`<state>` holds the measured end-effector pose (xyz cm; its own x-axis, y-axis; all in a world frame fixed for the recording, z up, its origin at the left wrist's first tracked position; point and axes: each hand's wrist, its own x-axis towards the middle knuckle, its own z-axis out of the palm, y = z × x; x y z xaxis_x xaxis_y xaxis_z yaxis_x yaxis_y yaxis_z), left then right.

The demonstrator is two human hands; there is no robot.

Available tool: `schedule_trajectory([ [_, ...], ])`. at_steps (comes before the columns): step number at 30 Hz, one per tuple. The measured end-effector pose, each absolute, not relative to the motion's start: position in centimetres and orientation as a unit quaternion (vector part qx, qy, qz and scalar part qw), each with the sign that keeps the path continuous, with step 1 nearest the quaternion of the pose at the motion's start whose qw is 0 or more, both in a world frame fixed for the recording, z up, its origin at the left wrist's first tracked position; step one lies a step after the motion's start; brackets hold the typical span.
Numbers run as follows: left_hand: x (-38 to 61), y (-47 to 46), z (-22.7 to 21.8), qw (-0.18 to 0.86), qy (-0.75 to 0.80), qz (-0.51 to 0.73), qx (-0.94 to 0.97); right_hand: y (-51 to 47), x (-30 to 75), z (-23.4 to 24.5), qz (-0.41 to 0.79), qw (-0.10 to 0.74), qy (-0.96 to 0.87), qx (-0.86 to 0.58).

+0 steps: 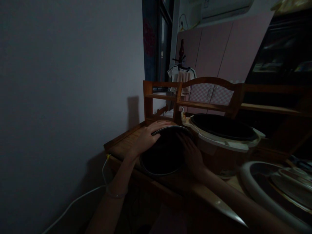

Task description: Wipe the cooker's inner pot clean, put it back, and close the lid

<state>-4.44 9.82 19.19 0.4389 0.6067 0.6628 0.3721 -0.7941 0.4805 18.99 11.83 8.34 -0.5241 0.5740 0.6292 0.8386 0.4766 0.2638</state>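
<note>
A dark round inner pot [163, 152] with a metal rim is tilted toward me on the wooden table [122, 144]. My left hand [147, 136] grips the pot's left rim with the fingers curled over its edge. The right side of the pot is held by my right hand [191, 152], fingers flat against it. Just right of the pot stands an open rice cooker body [224, 139] with a cream rim and a dark hollow inside.
The room is dim. A wooden shelf rack [207, 97] rises behind the cooker. A round white-rimmed lid or appliance [275, 188] lies at the lower right. A white cable [80, 198] hangs off the table's left corner. A plain wall fills the left.
</note>
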Motion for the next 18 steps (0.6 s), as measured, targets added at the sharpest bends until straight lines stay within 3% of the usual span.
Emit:
schedule_trajectory([
  [18,-4.5,9.7,19.1,0.128,0.297,0.442,0.837,10.1,17.2,2.7,-0.199,0.164,-0.852,-0.455],
])
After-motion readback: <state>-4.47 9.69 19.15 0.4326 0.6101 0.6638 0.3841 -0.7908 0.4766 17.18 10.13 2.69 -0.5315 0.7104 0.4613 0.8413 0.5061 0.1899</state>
